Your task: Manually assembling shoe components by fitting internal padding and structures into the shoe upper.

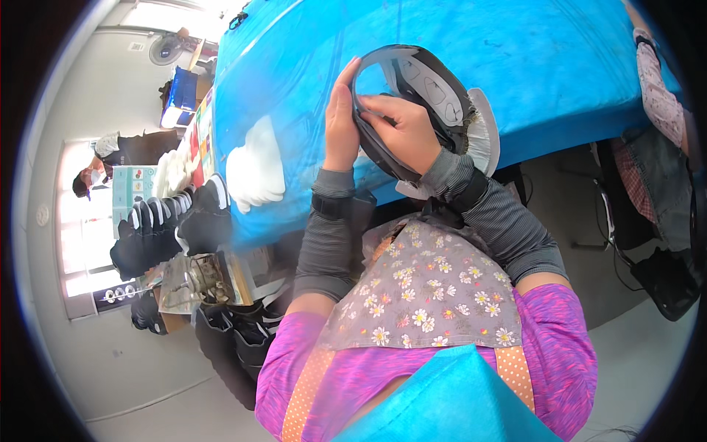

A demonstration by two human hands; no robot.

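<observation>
Held up over the near edge of the blue-covered table is a black, wide-mouthed piece [383, 158] that resembles a shoe upper. A pale patch with printed outlines shows inside its opening, and a white curved rim runs along the right side. My left hand [342, 121] grips its left side, fingers stretched up along the outside and thumb hidden. Bent at the edge of the opening, the fingers of my right hand [403, 129] pinch the black rim. White insole-shaped pads [254, 166] lie stacked on the table to the left.
Black shoe-like pieces with white edges [166, 214] stand in a row at the left. Below them, a cluttered shelf [195, 283] adjoins more dark pieces [239, 331]. Another person's sleeved arm [655, 88] reaches in at the far right. A person [136, 151] is at the far left.
</observation>
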